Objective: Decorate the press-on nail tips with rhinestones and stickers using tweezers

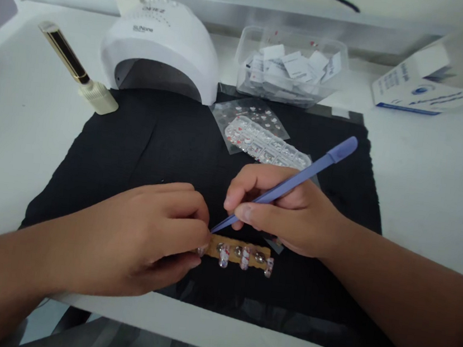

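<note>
My left hand [161, 229] is closed, its thumb and forefinger pinching the left end of a tan holder strip [214, 248]. Several decorated false nails [245, 258] with red and white patterns are set along the strip, with dark round studs between them. In my right hand [282, 208] is a slim blue-purple pointed tool [287, 185], gripped like a pen. Its tip reaches down to the strip beside my left fingertips; whether it touches a nail there I cannot tell. Beyond my right hand lies a clear compartment case [268, 143] of small decorations, on a patterned transparent sheet [246, 108].
A black mat [134, 144] covers the middle of the white table [425, 208]. At its back left stand a white nail lamp [162, 47] and a cream-and-gold brush [95, 96]. A clear tub [288, 90] of paper packets and a white box [418, 92] stand behind.
</note>
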The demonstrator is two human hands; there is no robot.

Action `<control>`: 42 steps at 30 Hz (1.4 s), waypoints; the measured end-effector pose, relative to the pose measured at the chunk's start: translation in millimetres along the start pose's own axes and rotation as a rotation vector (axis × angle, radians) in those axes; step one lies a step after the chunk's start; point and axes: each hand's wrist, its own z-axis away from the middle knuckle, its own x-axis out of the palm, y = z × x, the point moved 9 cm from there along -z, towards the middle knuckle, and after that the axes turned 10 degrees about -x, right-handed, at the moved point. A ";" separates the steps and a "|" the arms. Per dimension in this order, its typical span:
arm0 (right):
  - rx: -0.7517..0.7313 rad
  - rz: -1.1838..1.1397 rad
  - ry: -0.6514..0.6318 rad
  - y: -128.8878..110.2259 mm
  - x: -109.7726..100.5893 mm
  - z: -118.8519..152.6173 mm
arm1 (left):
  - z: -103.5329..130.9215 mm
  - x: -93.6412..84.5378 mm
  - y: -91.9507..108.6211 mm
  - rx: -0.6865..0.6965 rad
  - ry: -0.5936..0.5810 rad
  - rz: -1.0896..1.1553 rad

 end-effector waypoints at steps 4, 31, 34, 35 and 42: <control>0.007 0.005 0.007 0.5 -0.3 0.4 | 0.5 -1.5 1.4 0.015 0.011 0.009; -0.055 -0.250 0.151 2.7 -17.1 1.0 | -0.1 -7.0 0.7 0.006 0.048 0.055; -0.082 -0.269 0.149 2.2 -17.1 1.1 | 0.5 -10.8 0.1 -0.001 0.068 0.075; -0.087 -0.273 0.147 2.0 -16.8 1.0 | 0.5 -10.6 0.1 0.001 0.065 0.076; -0.088 -0.276 0.138 1.6 -15.1 1.3 | -0.7 -5.1 -0.1 0.003 0.035 0.038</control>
